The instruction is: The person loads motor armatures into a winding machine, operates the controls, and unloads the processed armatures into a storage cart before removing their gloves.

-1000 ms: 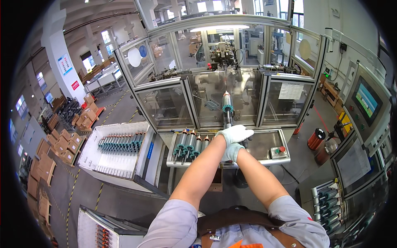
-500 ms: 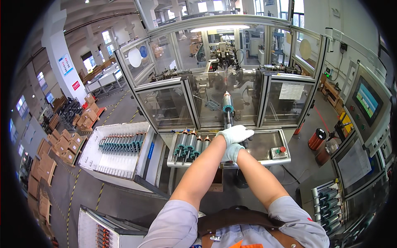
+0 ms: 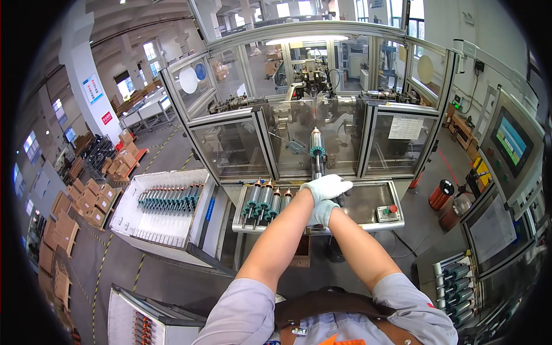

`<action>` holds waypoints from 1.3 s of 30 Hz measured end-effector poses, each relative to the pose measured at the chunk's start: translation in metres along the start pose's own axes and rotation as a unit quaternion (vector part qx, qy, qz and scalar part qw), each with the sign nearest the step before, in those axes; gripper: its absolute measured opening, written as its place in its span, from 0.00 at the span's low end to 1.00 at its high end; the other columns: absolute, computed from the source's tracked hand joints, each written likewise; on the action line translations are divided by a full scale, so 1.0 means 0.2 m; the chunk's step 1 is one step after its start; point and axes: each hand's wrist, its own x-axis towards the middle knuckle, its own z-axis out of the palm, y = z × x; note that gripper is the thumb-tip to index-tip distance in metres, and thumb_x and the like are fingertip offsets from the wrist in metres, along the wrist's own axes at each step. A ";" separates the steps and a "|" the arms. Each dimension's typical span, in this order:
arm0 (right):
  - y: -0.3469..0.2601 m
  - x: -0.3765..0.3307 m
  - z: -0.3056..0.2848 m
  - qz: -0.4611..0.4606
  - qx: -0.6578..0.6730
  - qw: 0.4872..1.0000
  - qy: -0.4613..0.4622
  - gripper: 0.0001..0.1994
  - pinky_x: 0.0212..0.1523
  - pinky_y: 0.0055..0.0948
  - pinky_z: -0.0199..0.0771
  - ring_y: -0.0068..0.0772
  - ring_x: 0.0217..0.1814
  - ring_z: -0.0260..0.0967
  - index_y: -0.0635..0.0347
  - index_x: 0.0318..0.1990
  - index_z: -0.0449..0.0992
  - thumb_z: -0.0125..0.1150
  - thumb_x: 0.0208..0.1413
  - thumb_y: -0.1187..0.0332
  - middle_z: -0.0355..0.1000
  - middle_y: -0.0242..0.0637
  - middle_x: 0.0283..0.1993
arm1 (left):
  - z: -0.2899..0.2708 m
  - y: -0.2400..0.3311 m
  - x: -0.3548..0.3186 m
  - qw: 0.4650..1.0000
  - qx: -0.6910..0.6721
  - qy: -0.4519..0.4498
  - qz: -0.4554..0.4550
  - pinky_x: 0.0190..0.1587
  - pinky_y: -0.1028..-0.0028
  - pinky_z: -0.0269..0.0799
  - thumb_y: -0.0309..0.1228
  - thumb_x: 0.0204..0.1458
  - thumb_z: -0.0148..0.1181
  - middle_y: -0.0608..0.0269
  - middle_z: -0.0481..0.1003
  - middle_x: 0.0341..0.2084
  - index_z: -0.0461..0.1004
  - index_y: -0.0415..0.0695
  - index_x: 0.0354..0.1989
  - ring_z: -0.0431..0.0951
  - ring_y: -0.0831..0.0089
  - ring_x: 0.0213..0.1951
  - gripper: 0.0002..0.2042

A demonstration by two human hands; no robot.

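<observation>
Same pose as a second ago, with machine parts (image 3: 295, 90) shifted behind clear guard (image 3: 342, 141): gloved left hand (image 3: 326, 187) over right hand (image 3: 323, 213), grip hidden, impossible to tell; green-and-silver rotor (image 3: 317, 144) just beyond. At left, white tray (image 3: 125, 215) of similar rotors (image 3: 171, 199); several more rotors (image 3: 262, 201) on metal worktop (image 3: 369, 198); cartons (image 3: 92, 200) farther left.

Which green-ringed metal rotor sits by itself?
The lone rotor just beyond the left hand, near the picture's middle; the other rotors sit side by side in groups.

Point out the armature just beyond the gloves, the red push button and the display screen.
Armature (image 3: 316, 141): head view, grey core.
Red push button (image 3: 393, 208): head view, cap.
Display screen (image 3: 511, 141): head view, lit middle.
</observation>
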 end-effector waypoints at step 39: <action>-0.35 -0.39 -0.23 0.053 0.221 0.906 0.356 0.28 0.62 0.40 0.68 0.49 0.63 0.69 0.66 0.63 0.66 0.51 0.64 0.53 0.69 0.56 0.60 | -0.52 -0.45 0.57 0.929 0.228 0.291 0.012 0.65 0.48 0.59 0.45 0.55 0.56 0.47 0.63 0.63 0.76 0.47 0.54 0.56 0.43 0.67 0.22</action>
